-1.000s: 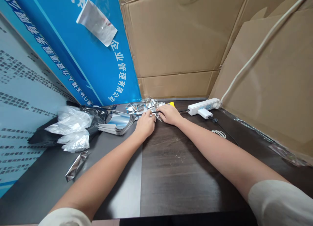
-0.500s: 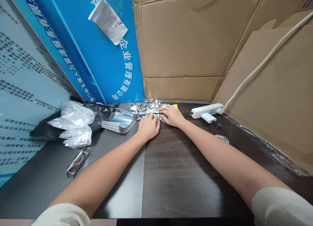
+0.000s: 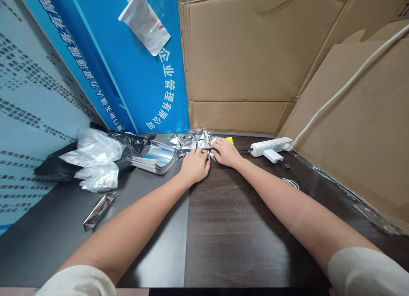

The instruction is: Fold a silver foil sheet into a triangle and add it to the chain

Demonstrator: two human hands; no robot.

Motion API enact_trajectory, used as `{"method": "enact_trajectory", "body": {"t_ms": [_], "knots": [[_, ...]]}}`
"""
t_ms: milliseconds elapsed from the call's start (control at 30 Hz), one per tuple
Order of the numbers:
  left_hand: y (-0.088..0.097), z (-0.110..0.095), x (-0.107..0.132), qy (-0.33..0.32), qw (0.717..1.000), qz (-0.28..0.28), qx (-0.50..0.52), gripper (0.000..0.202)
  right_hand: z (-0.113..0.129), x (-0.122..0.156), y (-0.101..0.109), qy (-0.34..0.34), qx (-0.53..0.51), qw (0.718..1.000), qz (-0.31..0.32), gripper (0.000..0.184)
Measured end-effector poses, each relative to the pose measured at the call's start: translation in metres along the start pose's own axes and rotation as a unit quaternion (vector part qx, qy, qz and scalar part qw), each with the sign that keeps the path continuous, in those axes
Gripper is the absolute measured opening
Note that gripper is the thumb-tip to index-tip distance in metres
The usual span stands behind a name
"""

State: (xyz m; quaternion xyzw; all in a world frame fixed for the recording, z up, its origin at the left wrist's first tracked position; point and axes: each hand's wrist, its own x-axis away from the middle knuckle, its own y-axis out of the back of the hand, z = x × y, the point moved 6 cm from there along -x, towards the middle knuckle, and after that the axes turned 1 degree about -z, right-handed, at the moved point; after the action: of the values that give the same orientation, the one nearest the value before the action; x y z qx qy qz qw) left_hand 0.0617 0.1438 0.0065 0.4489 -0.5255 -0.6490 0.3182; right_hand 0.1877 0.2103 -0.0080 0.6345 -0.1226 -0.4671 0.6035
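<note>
At the back of the table my left hand (image 3: 195, 166) rests with its fingers bent, their tips at a black cable (image 3: 245, 150) and crumpled silver foil (image 3: 202, 136). Close by on the right, my right hand (image 3: 225, 152) reaches leftward, fingers bent together against the same foil and cable. What lies under the fingertips of either hand is hidden. The cable passes in front of the foil toward a white power strip (image 3: 270, 145). Left of my left hand lies a stack of curved, silver-faced sheets (image 3: 156, 157).
Clear plastic bags (image 3: 99, 155) and black plastic (image 3: 128, 142) lie at the left. A folded silver packet (image 3: 99, 210) is nearer me. A white adapter (image 3: 273, 155) and coiled white cord (image 3: 290, 183) sit at the right. Cardboard (image 3: 239, 53) and a blue panel (image 3: 147, 87) wall the back.
The view has shifted slightly. Both hands stay at the foil and cable, with only slight finger movement; the surrounding things stay in place.
</note>
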Motion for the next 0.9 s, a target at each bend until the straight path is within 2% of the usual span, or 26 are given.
{"method": "enact_trajectory", "body": {"t_ms": [200,333,433,600,733,900], "knots": [[0.001,0.001,0.001,0.004,1.0,-0.008,0.004,0.036,0.003,-0.001,0.016,-0.032,0.002,0.999,-0.027,0.027],[0.002,0.001,0.001,0.007,1.0,-0.016,0.006,0.034,-0.009,-0.024,0.025,-0.078,0.018,0.996,-0.033,0.032],[0.004,0.001,0.002,0.005,1.0,-0.021,0.007,0.034,-0.021,-0.058,0.017,-0.093,0.02,0.995,0.002,0.033],[0.005,0.001,0.003,-0.008,1.0,-0.026,0.008,0.034,-0.029,-0.106,-0.01,-0.084,-0.002,0.993,0.081,0.04],[0.003,0.002,0.002,-0.01,1.0,-0.027,0.01,0.033,-0.027,-0.115,-0.021,-0.063,-0.033,0.99,0.124,0.036],[0.002,0.003,0.0,-0.011,0.999,-0.024,0.018,0.033,-0.025,-0.104,-0.024,-0.054,-0.069,0.985,0.146,0.034]]}}
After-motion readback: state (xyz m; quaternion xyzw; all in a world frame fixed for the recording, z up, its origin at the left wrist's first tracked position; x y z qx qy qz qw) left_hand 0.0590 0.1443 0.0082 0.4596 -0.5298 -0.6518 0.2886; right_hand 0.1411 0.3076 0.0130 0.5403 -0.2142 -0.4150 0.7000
